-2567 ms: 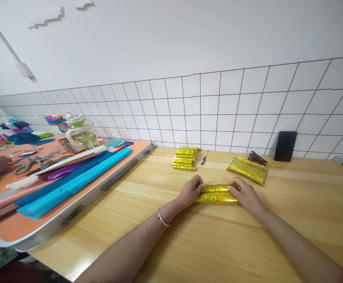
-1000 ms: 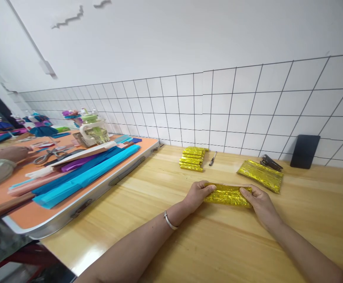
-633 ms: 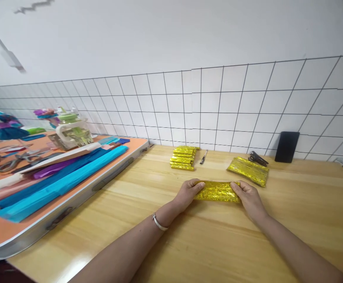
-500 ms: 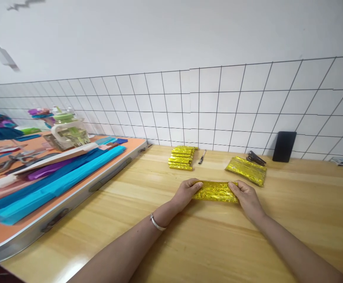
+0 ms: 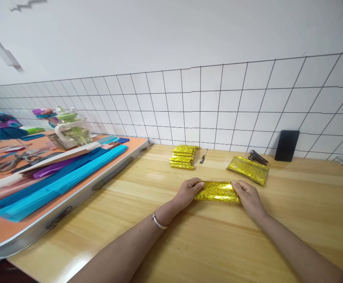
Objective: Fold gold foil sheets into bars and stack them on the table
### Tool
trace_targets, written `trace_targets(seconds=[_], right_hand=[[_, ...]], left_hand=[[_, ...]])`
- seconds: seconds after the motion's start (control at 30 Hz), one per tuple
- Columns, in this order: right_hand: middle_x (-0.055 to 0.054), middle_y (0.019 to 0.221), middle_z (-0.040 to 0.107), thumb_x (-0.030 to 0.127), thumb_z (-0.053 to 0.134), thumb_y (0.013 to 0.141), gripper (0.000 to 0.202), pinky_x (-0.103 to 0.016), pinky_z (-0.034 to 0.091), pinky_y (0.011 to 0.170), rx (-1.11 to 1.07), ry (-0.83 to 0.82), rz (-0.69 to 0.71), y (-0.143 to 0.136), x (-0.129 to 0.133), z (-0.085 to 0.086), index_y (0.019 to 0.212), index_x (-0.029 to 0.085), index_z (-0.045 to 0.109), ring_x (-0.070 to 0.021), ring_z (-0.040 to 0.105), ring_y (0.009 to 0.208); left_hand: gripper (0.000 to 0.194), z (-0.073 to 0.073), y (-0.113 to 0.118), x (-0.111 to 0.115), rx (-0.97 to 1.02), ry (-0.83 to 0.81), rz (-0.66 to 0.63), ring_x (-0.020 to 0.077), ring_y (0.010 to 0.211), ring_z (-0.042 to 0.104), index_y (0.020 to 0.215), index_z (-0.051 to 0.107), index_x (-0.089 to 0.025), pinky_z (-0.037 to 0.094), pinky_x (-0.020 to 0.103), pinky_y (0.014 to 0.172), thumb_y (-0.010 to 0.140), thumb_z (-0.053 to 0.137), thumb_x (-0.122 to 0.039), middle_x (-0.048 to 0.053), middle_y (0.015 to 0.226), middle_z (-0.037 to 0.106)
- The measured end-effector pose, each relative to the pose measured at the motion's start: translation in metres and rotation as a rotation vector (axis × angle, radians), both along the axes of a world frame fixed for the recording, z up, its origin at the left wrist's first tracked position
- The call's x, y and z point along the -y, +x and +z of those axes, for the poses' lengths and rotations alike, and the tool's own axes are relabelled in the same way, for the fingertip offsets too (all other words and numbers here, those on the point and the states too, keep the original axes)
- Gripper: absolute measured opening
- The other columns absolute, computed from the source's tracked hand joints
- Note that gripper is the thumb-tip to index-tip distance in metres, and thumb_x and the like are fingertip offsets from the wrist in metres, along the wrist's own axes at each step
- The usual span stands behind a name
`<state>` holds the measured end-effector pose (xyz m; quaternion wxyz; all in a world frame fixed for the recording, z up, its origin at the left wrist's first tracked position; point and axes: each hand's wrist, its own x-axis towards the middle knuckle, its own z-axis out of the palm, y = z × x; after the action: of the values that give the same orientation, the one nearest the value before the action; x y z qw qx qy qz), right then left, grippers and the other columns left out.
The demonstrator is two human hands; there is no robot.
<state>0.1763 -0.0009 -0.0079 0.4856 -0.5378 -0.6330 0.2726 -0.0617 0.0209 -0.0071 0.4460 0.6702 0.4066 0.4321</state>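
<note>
A shiny gold foil sheet (image 5: 218, 191) is stretched flat above the wooden table, with lengthwise creases. My left hand (image 5: 190, 192) pinches its left end, the thumb on top. At its right end my right hand (image 5: 247, 195) grips it between thumb and fingers. Several narrow gold foil strips (image 5: 182, 157) lie in a row behind my left hand. A flat stack of gold foil (image 5: 247, 169) rests behind my right hand. Between them, farther back, lies a pen (image 5: 203, 156).
A black clip (image 5: 258, 157) lies behind the foil stack, and a black phone (image 5: 287, 146) leans on the tiled wall. To the left, an orange-topped table (image 5: 80, 179) bears blue paper rolls (image 5: 71, 182), scissors (image 5: 19, 159) and a green-lidded jug (image 5: 71, 129).
The creases in the held foil show more clearly, and its right end has shifted slightly right with my right hand. The whole view has moved a little.
</note>
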Motion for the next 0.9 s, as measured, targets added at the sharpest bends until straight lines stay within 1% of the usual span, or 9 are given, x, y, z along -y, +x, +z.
trace_targets(seconds=[0.17, 0.3, 0.4, 0.47, 0.53, 0.6, 0.7, 0.8, 0.9], right_hand=[[0.004, 0.060, 0.023, 0.048, 0.046, 0.084, 0.040, -0.023, 0.023, 0.050, 0.008, 0.047, 0.008, -0.002, 0.003, 0.003, 0.060, 0.021, 0.029, -0.0108, 0.027, 0.056], [0.003, 0.061, 0.034, 0.044, 0.045, 0.086, 0.031, -0.023, 0.029, 0.053, 0.063, 0.163, 0.029, 0.000, 0.007, 0.006, 0.066, 0.020, 0.044, -0.0120, 0.034, 0.058], [0.002, 0.065, 0.042, 0.040, 0.046, 0.087, 0.025, -0.024, 0.033, 0.058, 0.124, 0.241, 0.064, 0.001, 0.009, 0.009, 0.074, 0.019, 0.053, -0.0128, 0.039, 0.061], [0.003, 0.063, 0.040, 0.040, 0.047, 0.087, 0.026, -0.024, 0.032, 0.056, 0.156, 0.248, 0.061, 0.002, 0.009, 0.009, 0.072, 0.019, 0.051, -0.0125, 0.038, 0.059], [0.003, 0.060, 0.035, 0.041, 0.046, 0.087, 0.030, -0.024, 0.029, 0.054, 0.195, 0.224, 0.034, 0.003, 0.007, 0.008, 0.065, 0.020, 0.046, -0.0119, 0.035, 0.057], [0.004, 0.058, 0.033, 0.043, 0.044, 0.087, 0.035, -0.024, 0.027, 0.052, 0.273, 0.182, 0.008, 0.005, 0.002, 0.005, 0.060, 0.020, 0.041, -0.0116, 0.034, 0.055], [0.004, 0.055, 0.038, 0.046, 0.042, 0.086, 0.041, -0.024, 0.026, 0.052, 0.469, 0.103, 0.000, 0.010, -0.007, 0.000, 0.055, 0.020, 0.037, -0.0121, 0.038, 0.055], [0.002, 0.056, 0.047, 0.046, 0.045, 0.083, 0.039, -0.024, 0.026, 0.053, 0.654, 0.049, 0.009, 0.015, -0.015, -0.004, 0.055, 0.020, 0.040, -0.0137, 0.044, 0.057], [0.000, 0.060, 0.053, 0.044, 0.046, 0.081, 0.034, -0.025, 0.029, 0.057, 0.777, 0.046, 0.012, 0.017, -0.018, -0.005, 0.057, 0.020, 0.047, -0.0158, 0.048, 0.063]], left_hand=[[0.036, 0.004, -0.001, 0.004, 0.072, -0.002, -0.020, 0.0085, 0.060, 0.034, 0.069, 0.050, -0.014, 0.029, 0.020, 0.056, 0.084, 0.048, -0.047, -0.004, 0.063, 0.038], [0.034, 0.009, -0.002, 0.004, 0.147, -0.002, -0.023, 0.0094, 0.064, 0.037, 0.072, 0.052, -0.014, 0.032, 0.021, 0.061, 0.083, 0.050, -0.046, -0.003, 0.066, 0.041], [0.034, 0.011, -0.004, 0.002, 0.176, -0.023, 0.000, 0.0090, 0.062, 0.036, 0.071, 0.054, -0.013, 0.031, 0.021, 0.060, 0.082, 0.052, -0.045, -0.003, 0.064, 0.042], [0.034, 0.010, -0.005, -0.001, 0.180, -0.049, 0.023, 0.0085, 0.060, 0.035, 0.072, 0.054, -0.013, 0.030, 0.020, 0.058, 0.081, 0.053, -0.045, -0.003, 0.063, 0.041], [0.034, 0.006, -0.006, -0.003, 0.155, -0.067, 0.041, 0.0085, 0.059, 0.036, 0.074, 0.054, -0.013, 0.031, 0.020, 0.057, 0.081, 0.053, -0.046, -0.004, 0.063, 0.042], [0.034, 0.002, -0.007, -0.006, 0.066, -0.059, 0.059, 0.0088, 0.058, 0.037, 0.073, 0.054, -0.014, 0.031, 0.020, 0.056, 0.081, 0.051, -0.047, -0.004, 0.062, 0.043], [0.035, -0.003, -0.010, -0.009, -0.193, 0.025, 0.063, 0.0096, 0.057, 0.039, 0.066, 0.052, -0.015, 0.030, 0.021, 0.054, 0.082, 0.047, -0.046, -0.004, 0.059, 0.045], [0.034, -0.003, -0.014, -0.011, -0.493, 0.203, 0.045, 0.0108, 0.057, 0.042, 0.061, 0.051, -0.016, 0.028, 0.022, 0.054, 0.083, 0.046, -0.042, -0.002, 0.059, 0.049], [0.033, -0.002, -0.015, -0.013, -0.734, 0.374, 0.063, 0.0124, 0.059, 0.046, 0.058, 0.050, -0.017, 0.029, 0.023, 0.056, 0.084, 0.046, -0.038, 0.000, 0.061, 0.052]])
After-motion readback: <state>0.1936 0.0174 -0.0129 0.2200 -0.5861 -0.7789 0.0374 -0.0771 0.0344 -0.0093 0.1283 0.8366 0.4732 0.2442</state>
